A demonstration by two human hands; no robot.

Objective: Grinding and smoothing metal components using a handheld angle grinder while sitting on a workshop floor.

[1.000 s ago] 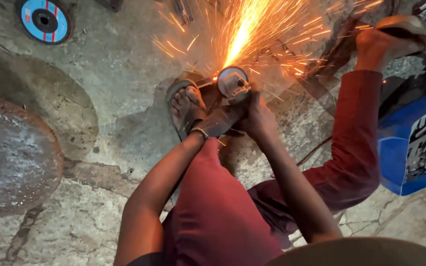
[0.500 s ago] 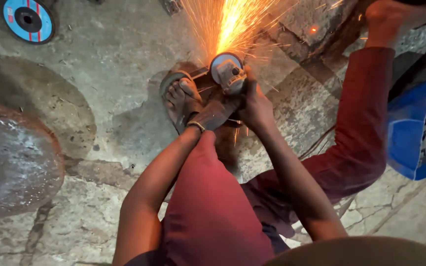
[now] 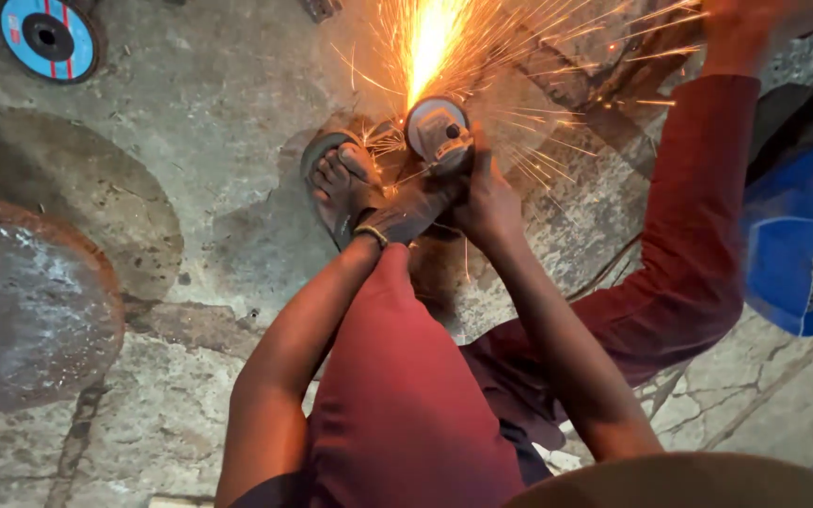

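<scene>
An angle grinder (image 3: 438,132) runs against metal on the concrete floor, throwing a bright fan of orange sparks (image 3: 430,42) upward in the view. My left hand (image 3: 405,214), with a band at the wrist, grips the grinder's body. My right hand (image 3: 489,199) holds it from the right side, just behind the disc guard. My left foot in a sandal (image 3: 339,183) is planted right beside the disc. The piece being ground is hidden under the tool and the glare.
A spare blue cutting disc (image 3: 49,38) lies at the top left. A large rusty round metal plate (image 3: 25,301) sits at the left. A blue box-like machine (image 3: 802,245) stands at the right. My right leg (image 3: 698,235) stretches toward the upper right.
The view has shifted slightly and the spark fan has swung. Both hands keep the same grip on the grinder, next to the foot.
</scene>
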